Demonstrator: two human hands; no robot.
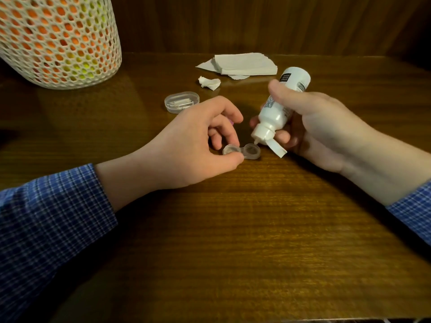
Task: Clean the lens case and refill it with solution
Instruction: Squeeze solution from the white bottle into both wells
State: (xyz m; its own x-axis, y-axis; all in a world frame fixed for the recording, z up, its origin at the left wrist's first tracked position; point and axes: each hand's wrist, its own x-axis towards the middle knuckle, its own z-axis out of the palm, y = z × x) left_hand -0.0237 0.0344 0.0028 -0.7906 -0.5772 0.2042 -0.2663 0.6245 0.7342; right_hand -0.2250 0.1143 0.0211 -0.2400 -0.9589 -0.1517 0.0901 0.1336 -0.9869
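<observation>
Head view: the lens case (241, 153) lies on the counter (233, 229) between the hands, its long axis running left to right, both wells uncapped. The left hand (186, 145) pinches the left well between thumb and fingers. The right hand (312, 127) is wrapped around the bottle (279, 108), tilted nozzle-down, flip cap hanging open. The nozzle sits just above the far rim of the right well, nearer the right hand, so filling probably starts there. Tissues (245, 64) lie beyond.

A mesh lamp (58, 40) and clear plastic box (182, 101) sit apart.
</observation>
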